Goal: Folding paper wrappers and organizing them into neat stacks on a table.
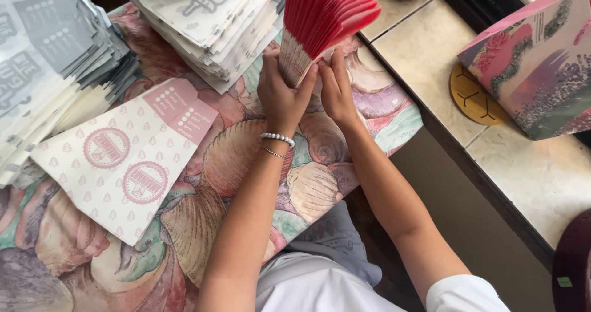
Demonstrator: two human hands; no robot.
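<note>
Two hands grip one fanned bundle of pink paper bags [320, 22], held upright over the far edge of the shell-print cloth [246, 164]. Left hand [282, 93] is wrapped closed around the bundle's lower, pale end; right hand [335, 87] is pinched shut on the same end from the other side, fingers pressing the edges together.

Orientation: long axis runs roughly up and away from the person, narrow gripped end down, pink ends splayed toward the far right.

Risk, as judged: only the base is clamped, so the fan could splay further and outer bags slide out onto the cloth or off its right edge toward the floor. Uneven squeeze may crease the bottoms.

Nearby: one flat pink-patterned bag [123, 158] lies at the left; grey-printed stacks [209, 16] sit along the far edge.
</note>
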